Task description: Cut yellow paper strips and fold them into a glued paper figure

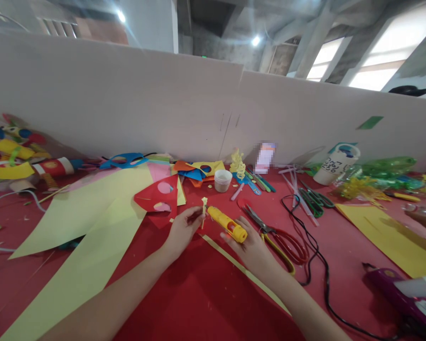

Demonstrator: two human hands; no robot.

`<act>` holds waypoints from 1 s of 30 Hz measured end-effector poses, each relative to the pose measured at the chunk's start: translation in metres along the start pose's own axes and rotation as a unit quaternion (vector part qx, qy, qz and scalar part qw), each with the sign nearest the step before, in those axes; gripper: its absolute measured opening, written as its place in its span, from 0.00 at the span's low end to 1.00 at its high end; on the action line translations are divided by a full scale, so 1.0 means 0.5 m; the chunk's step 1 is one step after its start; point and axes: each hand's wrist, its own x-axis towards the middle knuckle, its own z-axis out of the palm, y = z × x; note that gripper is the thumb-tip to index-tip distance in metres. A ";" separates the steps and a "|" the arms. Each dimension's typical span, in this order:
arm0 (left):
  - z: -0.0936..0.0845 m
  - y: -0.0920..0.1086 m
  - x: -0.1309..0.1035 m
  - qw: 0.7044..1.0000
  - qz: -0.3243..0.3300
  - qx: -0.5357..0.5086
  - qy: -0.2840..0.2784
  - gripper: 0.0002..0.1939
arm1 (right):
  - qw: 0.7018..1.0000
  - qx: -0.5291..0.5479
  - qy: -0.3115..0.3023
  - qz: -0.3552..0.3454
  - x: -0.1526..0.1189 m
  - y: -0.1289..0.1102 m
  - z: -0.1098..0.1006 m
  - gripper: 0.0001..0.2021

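Note:
Between the thumb and fingers of my left hand point(184, 227) is a thin pale-yellow stick point(203, 214), held upright, with a small crinkled tip. My right hand point(250, 246) is wrapped round a yellow glue pen point(227, 224), its narrow nozzle pointing left at the stick, close beside it. Whether nozzle and stick touch I cannot tell. Below the hands a long pale-yellow paper strip point(246, 273) lies on the red table. A red paper mask point(158, 196) rests left of the stick, and a small white cup point(223, 181) stands behind it.
Red-handled scissors point(273, 232) lie right of my right hand, beside a black cable point(319, 258). A purple glue gun point(397, 293) is at the lower right. Pale-yellow paper sheets point(92, 246) spread on the left. A white partition point(145, 104) runs behind the table.

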 end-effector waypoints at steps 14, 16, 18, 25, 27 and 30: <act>0.000 0.000 -0.003 1.000 -0.007 0.008 0.007 0.14 | 0.999 -0.003 -0.047 -0.019 0.011 -0.020 -0.017 0.12; 0.000 0.001 -0.002 1.000 -0.003 0.004 0.002 0.14 | 0.999 -0.005 -0.044 -0.008 0.010 -0.018 -0.018 0.12; 0.001 0.001 -0.002 1.000 0.001 -0.002 -0.002 0.14 | 0.999 -0.002 -0.039 0.007 0.009 -0.014 -0.020 0.12; 0.000 0.006 -0.004 1.000 -0.011 0.002 -0.004 0.15 | 0.998 0.014 -0.047 0.025 0.008 -0.014 -0.027 0.10; 0.000 0.008 -0.005 1.000 -0.010 0.002 -0.005 0.14 | 0.998 0.015 -0.046 0.037 0.010 -0.021 -0.030 0.11; 0.000 0.008 -0.005 1.000 -0.007 0.001 -0.005 0.13 | 0.997 0.006 -0.059 0.039 0.012 -0.031 -0.033 0.12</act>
